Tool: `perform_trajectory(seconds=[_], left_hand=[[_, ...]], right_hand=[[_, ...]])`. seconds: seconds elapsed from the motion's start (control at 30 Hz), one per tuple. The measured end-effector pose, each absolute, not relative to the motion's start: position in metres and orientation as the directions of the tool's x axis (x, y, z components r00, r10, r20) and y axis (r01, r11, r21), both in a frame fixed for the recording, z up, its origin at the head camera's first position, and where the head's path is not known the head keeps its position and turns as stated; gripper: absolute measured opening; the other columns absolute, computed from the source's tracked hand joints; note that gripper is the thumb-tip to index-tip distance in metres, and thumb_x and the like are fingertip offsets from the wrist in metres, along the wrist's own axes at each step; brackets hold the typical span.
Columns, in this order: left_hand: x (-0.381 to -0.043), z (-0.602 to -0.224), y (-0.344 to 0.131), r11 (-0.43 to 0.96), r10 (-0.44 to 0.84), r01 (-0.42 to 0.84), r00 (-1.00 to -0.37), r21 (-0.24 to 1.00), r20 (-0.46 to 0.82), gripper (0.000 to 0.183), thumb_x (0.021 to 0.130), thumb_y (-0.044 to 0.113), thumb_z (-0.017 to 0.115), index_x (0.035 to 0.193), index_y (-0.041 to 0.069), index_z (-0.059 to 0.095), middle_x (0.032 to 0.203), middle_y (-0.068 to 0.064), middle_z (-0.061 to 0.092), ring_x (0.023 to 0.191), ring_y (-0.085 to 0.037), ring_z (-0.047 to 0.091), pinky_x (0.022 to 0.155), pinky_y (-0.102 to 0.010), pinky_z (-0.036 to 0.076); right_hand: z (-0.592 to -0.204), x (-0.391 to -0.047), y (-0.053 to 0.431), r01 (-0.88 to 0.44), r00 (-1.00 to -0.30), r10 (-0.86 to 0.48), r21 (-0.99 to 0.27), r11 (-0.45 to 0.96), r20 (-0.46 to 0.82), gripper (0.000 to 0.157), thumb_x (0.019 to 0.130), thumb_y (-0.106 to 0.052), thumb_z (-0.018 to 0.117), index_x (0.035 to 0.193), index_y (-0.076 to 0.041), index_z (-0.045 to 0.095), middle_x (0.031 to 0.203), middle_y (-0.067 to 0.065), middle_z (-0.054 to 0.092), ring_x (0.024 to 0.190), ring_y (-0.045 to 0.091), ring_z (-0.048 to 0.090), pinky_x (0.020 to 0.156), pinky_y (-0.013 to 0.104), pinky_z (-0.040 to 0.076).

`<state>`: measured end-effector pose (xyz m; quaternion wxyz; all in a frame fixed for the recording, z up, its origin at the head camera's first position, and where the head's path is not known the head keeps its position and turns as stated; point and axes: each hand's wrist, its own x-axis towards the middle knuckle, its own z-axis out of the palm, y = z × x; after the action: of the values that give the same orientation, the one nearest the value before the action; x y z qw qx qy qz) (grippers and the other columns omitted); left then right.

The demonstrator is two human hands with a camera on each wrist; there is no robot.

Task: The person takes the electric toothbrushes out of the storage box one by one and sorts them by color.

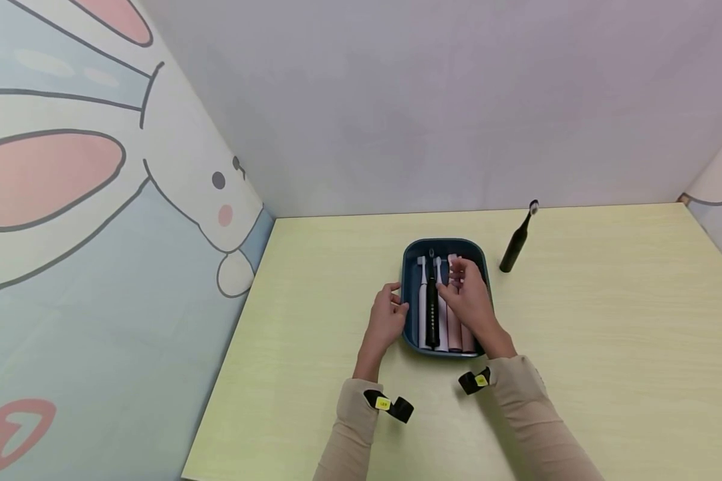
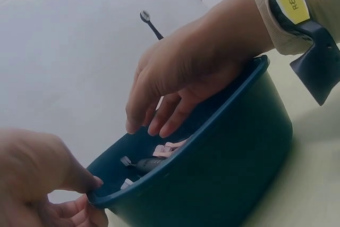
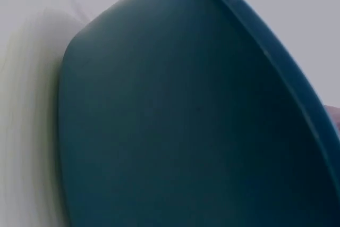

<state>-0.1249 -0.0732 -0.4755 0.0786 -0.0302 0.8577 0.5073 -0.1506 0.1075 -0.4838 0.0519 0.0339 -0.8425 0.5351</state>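
A dark blue-green plastic bin stands on the table, with electric toothbrushes lying side by side inside. They include a black toothbrush, two whitish ones, one of them a white toothbrush, and pink toothbrushes at the right. My left hand grips the bin's left rim, thumb over the edge and fingers outside. My right hand hovers over the right part of the bin, its fingers loosely bent downward above the toothbrushes. In the left wrist view nothing shows between the right hand's fingers.
Another black toothbrush stands upright on the pale wooden table, behind and right of the bin. A plain light wall rises at the table's back edge, and a rabbit-patterned wall covering runs along the left.
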Motion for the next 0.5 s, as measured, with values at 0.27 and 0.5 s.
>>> perform_trajectory(seconds=[0.27, 0.5], left_hand=[[-0.1228, -0.4744, -0.0747, 0.486, 0.035, -0.128, -0.986, 0.865, -0.165, 0.043, 0.096, 0.008, 0.054, 0.138, 0.008, 0.045, 0.102, -0.009, 0.052, 0.075, -0.014, 0.051, 0.064, -0.026, 0.044], [-0.1214, -0.4747, -0.075, 0.499, 0.036, -0.115, -0.988, 0.859, -0.153, 0.043, 0.095, 0.007, 0.055, 0.137, 0.007, 0.046, 0.101, -0.01, 0.052, 0.076, -0.015, 0.053, 0.063, -0.026, 0.045]], right_hand=[[-0.487, -0.1495, 0.1033, -0.074, -0.997, -0.048, -0.891, 0.447, 0.059, 0.059, 0.087, -0.01, 0.066, 0.135, 0.005, 0.035, 0.124, 0.027, 0.049, 0.11, 0.037, 0.051, 0.095, 0.05, 0.045], [-0.489, -0.1475, 0.1001, -0.029, -0.996, -0.093, -0.888, 0.458, -0.015, 0.059, 0.088, -0.01, 0.066, 0.135, 0.004, 0.033, 0.123, 0.023, 0.049, 0.108, 0.034, 0.052, 0.096, 0.049, 0.045]])
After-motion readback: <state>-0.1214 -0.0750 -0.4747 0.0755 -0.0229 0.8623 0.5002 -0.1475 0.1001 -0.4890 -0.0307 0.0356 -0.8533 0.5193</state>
